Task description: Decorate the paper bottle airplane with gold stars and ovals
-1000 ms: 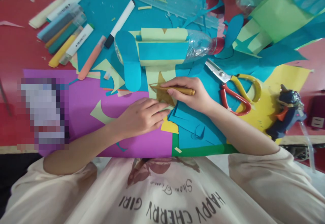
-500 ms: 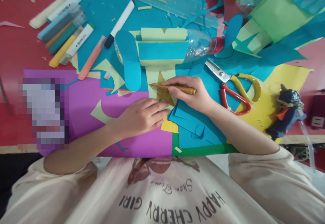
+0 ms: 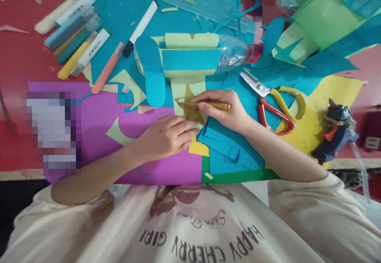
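My right hand (image 3: 228,112) is closed round a gold pen (image 3: 218,106) whose tip rests on a gold-coloured star (image 3: 192,110) drawn on pale yellow paper (image 3: 181,92). My left hand (image 3: 166,136) lies flat, fingers together, pressing that paper down on the purple sheet (image 3: 98,116) just below the star. A clear plastic bottle (image 3: 235,52) wrapped in pale yellow and teal paper bands lies on its side just beyond the star.
Red-and-yellow scissors (image 3: 276,108) lie right of my right hand, a dark glue gun (image 3: 336,132) farther right. Several markers (image 3: 74,36) lie at the upper left, a black-capped white marker (image 3: 141,26) beside them. Teal paper scraps (image 3: 226,151) and a green paper-clad bottle (image 3: 324,12) crowd the table.
My right hand and the pen have shifted very slightly to the right over the star. The left hand has stayed put.
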### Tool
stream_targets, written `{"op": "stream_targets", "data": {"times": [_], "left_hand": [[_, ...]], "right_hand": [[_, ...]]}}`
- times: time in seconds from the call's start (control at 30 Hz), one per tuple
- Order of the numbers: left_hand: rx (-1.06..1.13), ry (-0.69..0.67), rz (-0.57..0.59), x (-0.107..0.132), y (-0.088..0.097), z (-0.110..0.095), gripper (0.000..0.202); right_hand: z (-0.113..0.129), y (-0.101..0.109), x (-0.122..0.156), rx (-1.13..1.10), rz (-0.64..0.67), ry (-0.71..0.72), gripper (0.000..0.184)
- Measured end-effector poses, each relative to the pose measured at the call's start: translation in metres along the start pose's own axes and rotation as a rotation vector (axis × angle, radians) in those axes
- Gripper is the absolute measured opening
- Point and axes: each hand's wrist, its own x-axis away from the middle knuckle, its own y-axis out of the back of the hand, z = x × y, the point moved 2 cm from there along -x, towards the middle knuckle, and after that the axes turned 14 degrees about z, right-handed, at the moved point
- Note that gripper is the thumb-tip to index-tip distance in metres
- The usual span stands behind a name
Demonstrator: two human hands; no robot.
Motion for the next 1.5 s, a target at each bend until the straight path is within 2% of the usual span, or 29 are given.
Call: {"op": "stream_targets", "data": {"times": [0.2, 0.47, 0.67, 1.2, 1.5], "left_hand": [[0.003, -0.002, -0.006, 0.0000, 0.0017, -0.0008, 0.024], [0.004, -0.019, -0.029, 0.0003, 0.0021, -0.0004, 0.022], [0.005, -0.014, -0.011, 0.0008, 0.0009, -0.0006, 0.023], [0.003, -0.002, -0.001, 0.0000, 0.0022, -0.0006, 0.024], [0.005, -0.008, -0.008, 0.0009, 0.0012, -0.0003, 0.022]], "right_hand": [[0.0004, -0.0011, -0.0004, -0.034, -0.047, 0.005, 0.019], [0.0002, 0.0005, 0.0002, -0.048, -0.020, 0.001, 0.019], [-0.0014, 0.0001, 0.0005, -0.115, -0.114, 0.014, 0.023], [-0.0016, 0.0008, 0.0006, -0.047, -0.013, -0.023, 0.024], [-0.0035, -0.0006, 0.0001, -0.153, -0.119, -0.012, 0.030]]}}
